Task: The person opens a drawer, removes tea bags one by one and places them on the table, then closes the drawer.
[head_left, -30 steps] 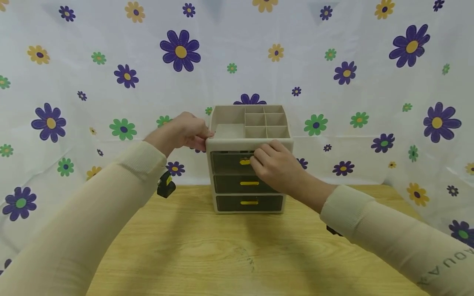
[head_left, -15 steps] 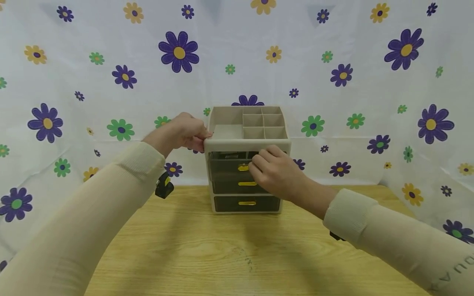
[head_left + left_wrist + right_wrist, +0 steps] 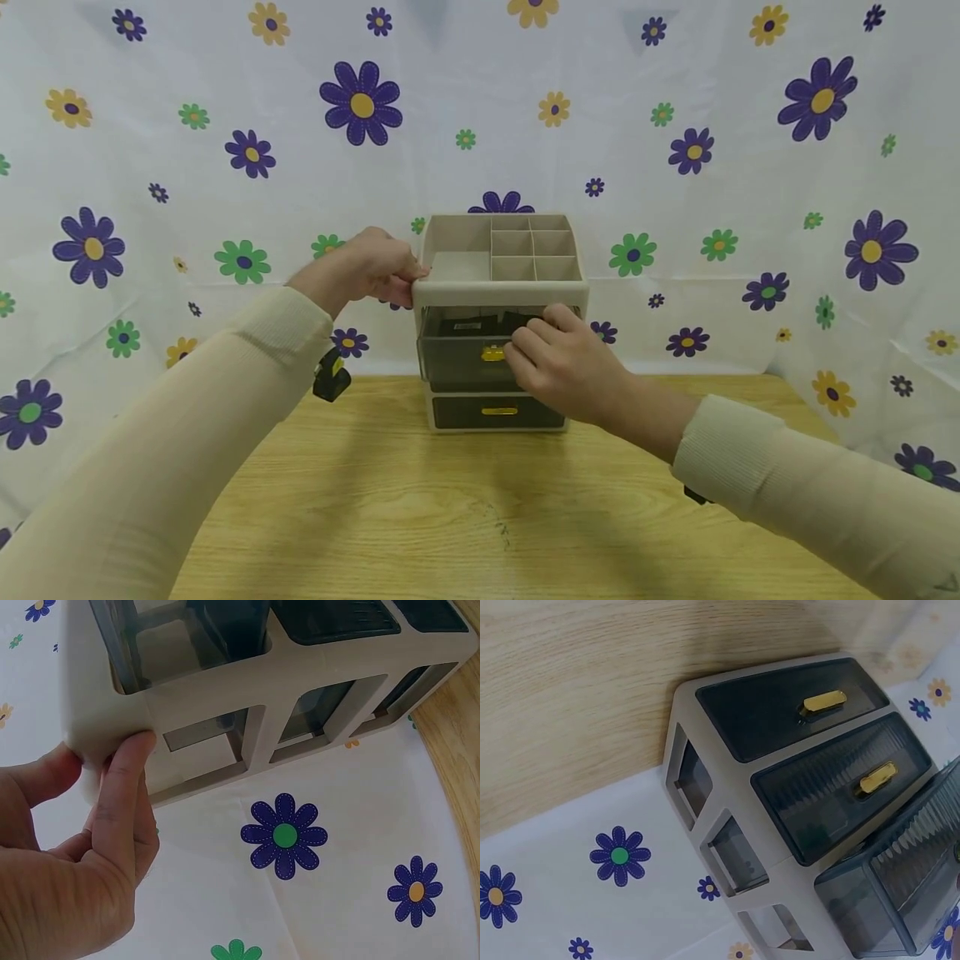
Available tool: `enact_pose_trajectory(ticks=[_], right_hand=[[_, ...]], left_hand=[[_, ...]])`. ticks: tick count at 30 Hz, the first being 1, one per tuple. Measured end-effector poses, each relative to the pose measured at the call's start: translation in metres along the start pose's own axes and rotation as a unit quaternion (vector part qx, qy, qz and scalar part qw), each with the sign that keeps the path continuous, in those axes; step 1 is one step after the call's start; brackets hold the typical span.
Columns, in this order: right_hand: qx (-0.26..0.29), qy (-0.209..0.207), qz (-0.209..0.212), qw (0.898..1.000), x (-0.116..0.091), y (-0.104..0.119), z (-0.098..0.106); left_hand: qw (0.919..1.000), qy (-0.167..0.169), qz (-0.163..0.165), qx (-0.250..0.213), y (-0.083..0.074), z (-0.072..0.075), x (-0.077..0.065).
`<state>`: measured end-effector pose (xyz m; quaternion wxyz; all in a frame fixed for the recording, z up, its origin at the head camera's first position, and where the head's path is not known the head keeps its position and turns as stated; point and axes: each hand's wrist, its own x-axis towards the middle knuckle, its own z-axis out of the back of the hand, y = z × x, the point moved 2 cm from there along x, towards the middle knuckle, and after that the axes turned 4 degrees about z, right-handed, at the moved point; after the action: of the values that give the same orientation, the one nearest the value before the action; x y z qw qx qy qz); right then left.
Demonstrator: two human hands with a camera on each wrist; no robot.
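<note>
I log the flower-print backdrop (image 3: 442, 175) first: it hangs beyond the fingers of both the left hand (image 3: 375, 267) and the right hand (image 3: 566, 358), and wraps to either side. The wood-grain surface (image 3: 337, 508) lies below them.

The beige cabinet (image 3: 498, 293) stands upright on it, right of the left fingers; its open top tray (image 3: 461, 265) is beyond the right fingers and to their left.

Key relation: the top drawer (image 3: 454, 358) stands partway out, the long axis of its front running left to right, mostly left of the right fingers. The right hand is nearer, at that front. Middle drawer (image 3: 829, 795) and bottom drawer (image 3: 459, 412) sit closed, lower than the right fingers.

My left wrist view has the left thumb and fingers pinching the cabinet's upper front corner. The right fingers are curled at the drawer front; tips hidden, so I cannot tell whether they pinch its rim or handle.

Black items (image 3: 470, 325) lie inside the drawer, left of the right fingers; kind unresolved. The yellow handle (image 3: 492, 353) shows just left of those fingers.
</note>
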<state>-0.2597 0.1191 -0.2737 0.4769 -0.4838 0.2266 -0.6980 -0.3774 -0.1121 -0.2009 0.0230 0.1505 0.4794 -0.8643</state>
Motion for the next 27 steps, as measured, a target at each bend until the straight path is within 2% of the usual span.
enact_pose_trajectory(ticks=[6, 20, 27], right_hand=[[-0.008, -0.007, 0.006, 1.0, 0.0, 0.001, 0.005], [0.012, -0.077, 0.036, 0.996, 0.004, 0.012, 0.024], [0.014, -0.085, 0.048, 0.995, 0.003, 0.021, 0.033]], left_hand=[[1.0, 0.0, 0.0, -0.002, 0.0, 0.0, 0.001], [1.0, -0.003, 0.004, -0.001, 0.001, 0.001, 0.003], [1.0, -0.003, 0.006, -0.002, 0.001, 0.0, 0.002]])
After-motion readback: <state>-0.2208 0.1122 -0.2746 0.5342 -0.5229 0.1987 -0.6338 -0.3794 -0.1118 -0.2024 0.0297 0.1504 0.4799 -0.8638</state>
